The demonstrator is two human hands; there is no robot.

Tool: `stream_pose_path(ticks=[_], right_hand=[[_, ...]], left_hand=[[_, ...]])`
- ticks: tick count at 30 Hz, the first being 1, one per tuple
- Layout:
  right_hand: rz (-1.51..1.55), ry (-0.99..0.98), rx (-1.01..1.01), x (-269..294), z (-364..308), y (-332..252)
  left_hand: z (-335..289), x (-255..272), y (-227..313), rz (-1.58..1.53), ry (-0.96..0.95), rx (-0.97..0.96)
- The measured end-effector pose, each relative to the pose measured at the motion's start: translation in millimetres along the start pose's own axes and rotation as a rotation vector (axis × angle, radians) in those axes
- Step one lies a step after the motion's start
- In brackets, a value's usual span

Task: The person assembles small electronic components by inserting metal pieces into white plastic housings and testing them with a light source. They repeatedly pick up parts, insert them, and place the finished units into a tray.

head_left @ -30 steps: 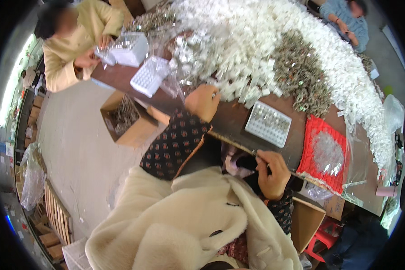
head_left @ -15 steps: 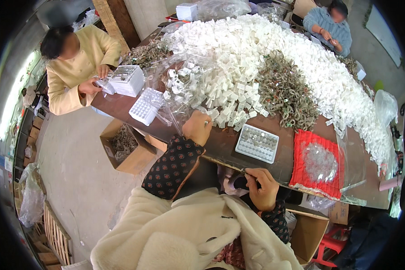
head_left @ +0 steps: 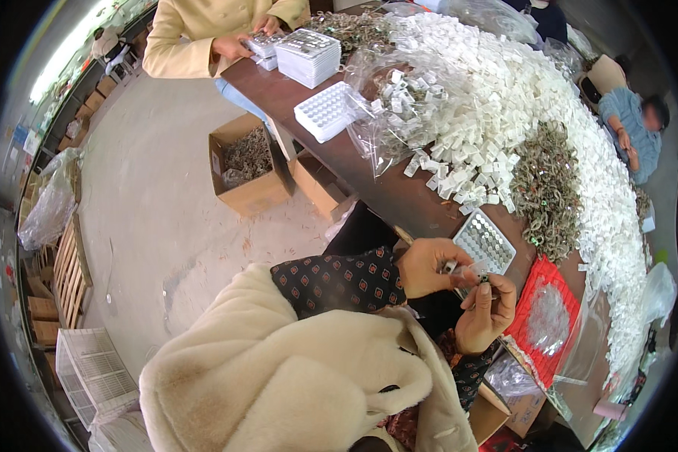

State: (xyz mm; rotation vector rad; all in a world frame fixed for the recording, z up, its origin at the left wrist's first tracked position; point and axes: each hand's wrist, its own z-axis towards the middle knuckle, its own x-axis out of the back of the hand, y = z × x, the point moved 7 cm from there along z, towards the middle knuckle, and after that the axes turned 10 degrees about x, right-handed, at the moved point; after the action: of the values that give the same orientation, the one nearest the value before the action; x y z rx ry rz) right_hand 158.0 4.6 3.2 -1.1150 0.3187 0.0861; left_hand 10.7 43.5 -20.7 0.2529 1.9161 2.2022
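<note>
My hands meet just off the table edge. Between the fingertips of my left hand (head_left: 427, 269) is a small clear-white plastic piece (head_left: 468, 270), partly covered by the fingers. My right hand (head_left: 487, 313) pinches a tiny dark part (head_left: 483, 278) against it; its exact kind is too small to make out. Right behind them lies a white tray (head_left: 509, 258) with rows of round silvery pieces. To its right is a red cloth (head_left: 548, 275) bearing a heap of small clear bits (head_left: 548, 328).
A big heap of white plastic pieces (head_left: 497, 90) covers the brown table (head_left: 395, 192), beside tangled brownish parts (head_left: 548, 192). An empty-celled white tray (head_left: 325, 113) and stacked filled trays (head_left: 309, 56) stand near a yellow-coated co-worker (head_left: 175, 38). Cardboard boxes (head_left: 252, 197) sit on the floor.
My left hand has come back from the heap's edge to my right hand, and a plastic piece now shows between them. The view has swung, so the table appears farther right.
</note>
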Motion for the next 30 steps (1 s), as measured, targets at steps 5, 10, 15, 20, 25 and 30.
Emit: stream_pose_path(ticks=[5, 10, 15, 20, 25, 30], right_hand=[[-0.017, 0.046, 0.031, 3, -1, 0], [0.002, 0.000, 0.043, -4, -3, -1], [-0.305, -0.002, 0.094, -8, 0, -19], [-0.366, -0.084, 0.076, -23, -6, -18], [-0.453, -0.123, 0.127, -26, -3, -23], [-0.401, -0.079, 0.043, -22, -4, -21]], left_hand=[[-14, -11, -16, -0.547, -0.186, 0.413], [-17, -11, -14, -0.717, -0.212, 0.555], [-18, 0, -24, -0.664, -0.094, 0.522], [-22, 3, -18, -0.867, -0.107, 0.349], [-20, 6, -13, -0.714, -0.075, 0.257], [-21, 7, -14, -0.594, -0.028, 0.215]])
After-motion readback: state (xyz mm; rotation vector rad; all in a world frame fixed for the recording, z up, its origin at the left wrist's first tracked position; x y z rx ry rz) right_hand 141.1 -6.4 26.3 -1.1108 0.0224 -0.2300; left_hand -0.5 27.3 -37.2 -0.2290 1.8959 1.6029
